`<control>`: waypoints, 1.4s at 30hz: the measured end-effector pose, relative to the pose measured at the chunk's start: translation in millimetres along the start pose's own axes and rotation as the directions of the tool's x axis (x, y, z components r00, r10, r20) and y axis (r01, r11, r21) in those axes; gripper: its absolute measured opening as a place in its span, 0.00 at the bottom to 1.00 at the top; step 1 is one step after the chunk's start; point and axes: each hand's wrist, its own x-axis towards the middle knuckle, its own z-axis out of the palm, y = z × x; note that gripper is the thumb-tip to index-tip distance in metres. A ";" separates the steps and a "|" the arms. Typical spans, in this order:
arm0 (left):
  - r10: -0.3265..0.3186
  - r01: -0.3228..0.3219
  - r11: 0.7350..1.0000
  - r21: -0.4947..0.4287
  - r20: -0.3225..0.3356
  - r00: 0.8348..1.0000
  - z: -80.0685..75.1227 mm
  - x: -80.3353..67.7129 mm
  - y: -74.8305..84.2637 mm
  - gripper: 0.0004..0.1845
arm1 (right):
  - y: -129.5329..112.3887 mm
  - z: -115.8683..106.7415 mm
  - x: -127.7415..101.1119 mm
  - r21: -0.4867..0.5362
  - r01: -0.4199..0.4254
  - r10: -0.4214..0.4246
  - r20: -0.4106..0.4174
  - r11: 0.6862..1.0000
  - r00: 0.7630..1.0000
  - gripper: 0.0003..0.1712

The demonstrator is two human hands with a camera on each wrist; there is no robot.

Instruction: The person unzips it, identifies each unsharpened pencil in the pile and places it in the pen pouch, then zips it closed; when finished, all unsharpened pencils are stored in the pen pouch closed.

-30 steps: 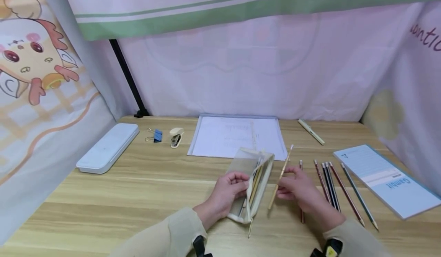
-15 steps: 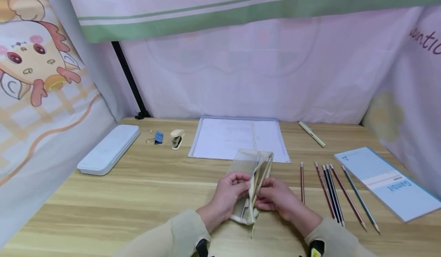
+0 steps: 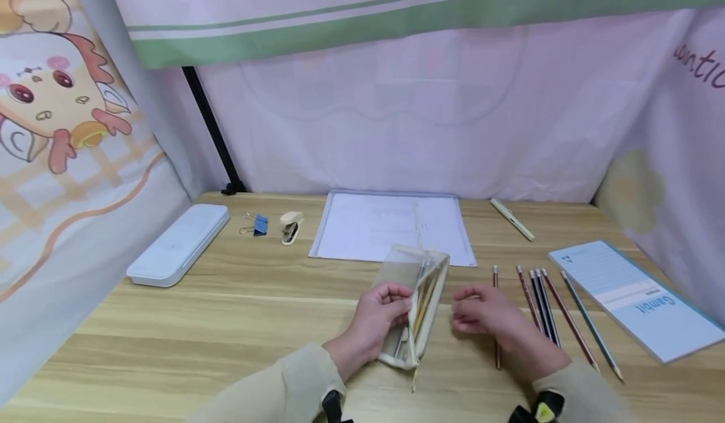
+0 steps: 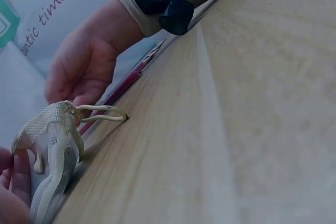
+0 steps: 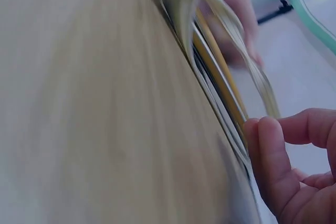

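1. A beige mesh pencil pouch [image 3: 416,303] is held open on the wooden desk [image 3: 226,322] by the left hand [image 3: 376,319], whose fingers are curled round the pouch's left edge near its open mouth.
2. Several pencils, one of them yellow [image 3: 421,300], are seen lying inside the pouch, along its length.
3. In the left wrist view the pouch's near end [image 4: 52,150] is seen resting on the desk, with its looped zipper pull [image 4: 102,114] lying beside it.
4. The right hand [image 3: 493,319] is held just to the right of the pouch, apart from it; its fingers are loosely curled and nothing is gripped in them.
5. In the right wrist view the fingertips [image 5: 273,150] are seen close beside the pouch's open edge, with the yellow pencil visible within; whether they touch the fabric cannot be told because of blur.
6. A row of 6 pencils [image 3: 546,313] is laid on the desk to the right of the right hand, the leftmost partly hidden by that hand.
7. A blue notepad [image 3: 637,297] is placed further right, and a pale green pen [image 3: 511,219] lies near the back edge.
8. A clear document folder [image 3: 391,226] is laid behind the pouch.
9. To the left, a small stapler [image 3: 291,227], a blue binder clip [image 3: 257,224] and a white pencil case [image 3: 178,243] are set out.
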 end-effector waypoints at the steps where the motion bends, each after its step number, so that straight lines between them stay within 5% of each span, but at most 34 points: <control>1: 0.000 0.000 1.000 0.004 0.001 1.000 -0.3 0.0 -0.1 0.10 | -0.1 -8.2 -1.7 -0.024 0.005 -0.006 -0.015 1.000 1.000 0.22; 8: -0.008 0.008 1.000 0.022 0.003 1.000 -2.7 2.8 -1.6 0.10 | 1.7 -52.0 -10.4 -0.190 -0.083 0.070 -0.076 0.978 0.995 0.25; 15: -0.004 0.004 1.000 0.025 -0.001 1.000 -3.1 3.0 -1.9 0.10 | 6.1 -57.1 -7.5 -0.354 -0.186 0.130 -0.177 0.917 0.976 0.30; 22: -0.006 0.006 1.000 0.028 -0.003 1.000 -3.8 2.1 -1.1 0.10 | 2.5 -54.6 -3.0 -0.485 -0.212 0.137 -0.186 0.848 0.973 0.34; 33: -0.011 0.010 1.000 0.022 0.009 1.000 -3.3 1.4 -0.9 0.10 | 2.5 -57.2 -6.7 -0.410 -0.172 0.137 -0.113 0.896 0.984 0.29; 38: -0.018 0.017 0.999 0.030 0.009 1.000 -3.0 0.5 -1.9 0.10 | 10.2 -57.2 -9.0 -0.212 -0.141 0.135 -0.042 0.967 0.990 0.30; 42: -0.017 0.016 0.999 0.030 0.007 1.000 -2.6 0.9 -2.3 0.10 | 12.9 -52.0 -8.6 -0.075 -0.081 0.078 -0.040 0.994 0.996 0.32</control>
